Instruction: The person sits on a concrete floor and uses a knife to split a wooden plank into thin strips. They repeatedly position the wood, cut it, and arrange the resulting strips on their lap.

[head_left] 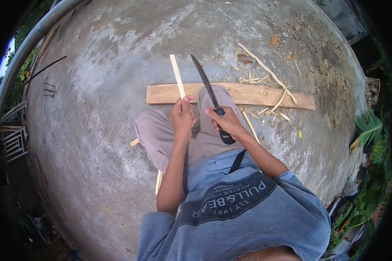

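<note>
My left hand is closed round the lower end of a pale, narrow wooden strip, which points away from me over the plank. In my right hand is the black handle of a long knife with a dark blade. The blade rises beside the strip, apart from it, its tip near the strip's far end. A thick wooden plank lies across the concrete in front of my bent legs, and one knee covers part of it.
Curled wood shavings and a long peeled strip lie on and around the plank's right half. More pale strips rest by my left leg. A metal pipe curves along the left edge, and green plants border the right.
</note>
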Motion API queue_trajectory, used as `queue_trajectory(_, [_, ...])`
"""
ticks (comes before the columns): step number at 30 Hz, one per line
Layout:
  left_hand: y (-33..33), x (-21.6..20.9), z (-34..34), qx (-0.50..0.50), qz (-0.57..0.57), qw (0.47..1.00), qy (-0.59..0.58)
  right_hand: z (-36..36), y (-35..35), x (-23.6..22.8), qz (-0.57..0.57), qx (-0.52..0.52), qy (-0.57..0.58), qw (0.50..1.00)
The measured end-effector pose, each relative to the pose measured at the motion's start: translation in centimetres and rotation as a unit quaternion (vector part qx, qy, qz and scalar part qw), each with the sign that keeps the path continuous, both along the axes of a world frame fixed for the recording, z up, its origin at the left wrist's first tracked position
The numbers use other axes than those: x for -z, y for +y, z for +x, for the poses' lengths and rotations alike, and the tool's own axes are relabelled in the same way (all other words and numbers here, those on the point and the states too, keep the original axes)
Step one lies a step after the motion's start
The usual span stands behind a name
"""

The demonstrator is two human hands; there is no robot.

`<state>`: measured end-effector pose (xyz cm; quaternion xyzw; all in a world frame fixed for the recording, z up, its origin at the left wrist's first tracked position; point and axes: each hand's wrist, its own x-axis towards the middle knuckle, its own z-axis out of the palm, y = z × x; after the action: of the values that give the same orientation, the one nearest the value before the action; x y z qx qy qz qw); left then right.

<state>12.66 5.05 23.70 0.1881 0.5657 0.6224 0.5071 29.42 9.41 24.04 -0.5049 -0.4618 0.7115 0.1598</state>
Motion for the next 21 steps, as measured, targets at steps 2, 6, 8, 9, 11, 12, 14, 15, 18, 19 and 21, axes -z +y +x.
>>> queue_trajectory(2, [-0.7, -1.2, -0.2, 0.053, -0.035, 0.997, -0.049, 0.5, 1.2, 0.4, 0.225, -0.077, -0.141, 0.961])
queue_trajectory(6, [-2.1, -1.4, 0.9, 0.100, -0.057, 0.992, -0.057, 0.4, 2.1, 0.5, 0.412, -0.139, -0.213, 0.875])
queue_trajectory(8, [-2.3, -1.5, 1.0, 0.110, -0.053, 0.992, -0.044, 0.4, 2.7, 1.3, 0.443, -0.149, -0.224, 0.855])
queue_trajectory(9, [-2.4, -1.7, 1.0, 0.117, -0.050, 0.991, -0.037, 0.5, 2.9, 1.5, 0.448, -0.152, -0.235, 0.849])
queue_trajectory(11, [-2.9, -2.3, 0.9, 0.134, -0.059, 0.989, -0.034, 0.6, 3.8, 2.4, 0.441, -0.123, -0.263, 0.849])
queue_trajectory(12, [-3.3, -2.9, 0.9, 0.147, -0.071, 0.986, -0.039, 0.7, 4.8, 3.1, 0.429, -0.089, -0.280, 0.854])
queue_trajectory(14, [-4.9, -4.2, 1.4, 0.177, -0.091, 0.979, -0.051, 2.1, 8.8, 5.0, 0.364, -0.004, -0.304, 0.880])
queue_trajectory(15, [-5.9, -5.0, 2.0, 0.198, -0.097, 0.974, -0.057, 3.5, 10.8, 5.6, 0.311, 0.050, -0.311, 0.897])
queue_trajectory(18, [-5.9, -3.0, 1.6, 0.167, -0.102, 0.981, -0.002, 4.8, 11.7, 3.0, 0.333, 0.001, -0.334, 0.882])
queue_trajectory(19, [-5.5, -1.7, 1.6, 0.145, -0.103, 0.984, 0.026, 4.7, 10.7, 2.1, 0.351, -0.046, -0.325, 0.877])
queue_trajectory(21, [-4.1, 0.0, 1.5, 0.141, -0.071, 0.980, 0.121, 3.4, 6.8, 0.8, 0.391, -0.133, -0.302, 0.859])
